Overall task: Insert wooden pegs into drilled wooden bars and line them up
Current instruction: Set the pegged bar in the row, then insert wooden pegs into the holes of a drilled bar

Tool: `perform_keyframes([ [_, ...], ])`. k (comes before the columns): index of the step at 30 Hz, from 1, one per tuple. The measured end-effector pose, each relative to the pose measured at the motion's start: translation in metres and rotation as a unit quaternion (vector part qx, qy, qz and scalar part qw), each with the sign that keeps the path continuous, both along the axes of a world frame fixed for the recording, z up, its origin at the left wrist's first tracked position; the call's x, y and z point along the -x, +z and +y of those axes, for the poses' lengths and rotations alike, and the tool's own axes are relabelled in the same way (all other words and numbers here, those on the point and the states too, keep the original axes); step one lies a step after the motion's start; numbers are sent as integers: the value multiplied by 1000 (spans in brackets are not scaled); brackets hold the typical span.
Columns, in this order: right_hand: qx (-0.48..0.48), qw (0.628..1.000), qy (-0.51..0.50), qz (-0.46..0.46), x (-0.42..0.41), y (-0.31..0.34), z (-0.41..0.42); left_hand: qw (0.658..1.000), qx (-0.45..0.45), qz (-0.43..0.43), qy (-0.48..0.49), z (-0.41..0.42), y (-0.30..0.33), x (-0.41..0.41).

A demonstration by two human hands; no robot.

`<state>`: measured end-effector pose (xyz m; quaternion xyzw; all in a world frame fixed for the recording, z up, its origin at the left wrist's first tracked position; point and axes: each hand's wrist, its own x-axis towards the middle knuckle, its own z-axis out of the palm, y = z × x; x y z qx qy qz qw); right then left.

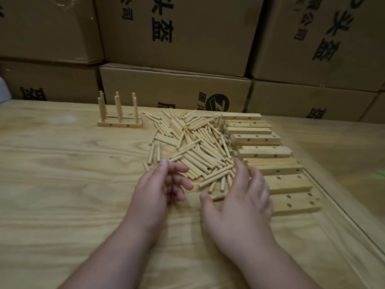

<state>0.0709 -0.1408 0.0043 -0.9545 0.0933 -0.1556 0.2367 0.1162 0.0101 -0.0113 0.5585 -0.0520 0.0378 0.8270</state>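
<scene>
A loose pile of wooden pegs (193, 147) lies in the middle of the wooden table (62, 184). To its right runs a row of drilled wooden bars (268, 153), stacked roughly side by side toward me. At the far left two bars with upright pegs (119, 119) stand one behind the other. My left hand (160, 184) hovers at the near left edge of the pile, fingers loosely curled and holding nothing. My right hand (241, 199) is spread over the pile's near right edge, next to the nearest bars, holding nothing.
Stacked cardboard boxes (177, 49) with black printing form a wall right behind the table. The table's right edge (343, 222) runs diagonally just past the bars. Bare tabletop spreads to the left and in front of my hands.
</scene>
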Motion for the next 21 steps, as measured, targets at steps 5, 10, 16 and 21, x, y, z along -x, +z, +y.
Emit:
perform_keyframes([
  [5, -32, 996, 86, -10, 5, -5, 14, 1000, 8, 3, -3, 0, 1, 0],
  [10, 9, 998, 51, -24, 6, -2, 20, 1000, 11, 7, -1, 1, 0, 1],
  [16, 15, 998, 58, 20, 6, -3, 17, 1000, 11, 6, -1, 1, 1, 1],
  [21, -89, 982, 148, -81, 11, 4, 27, 1000, 19, 9, -8, 1, 1, 2],
])
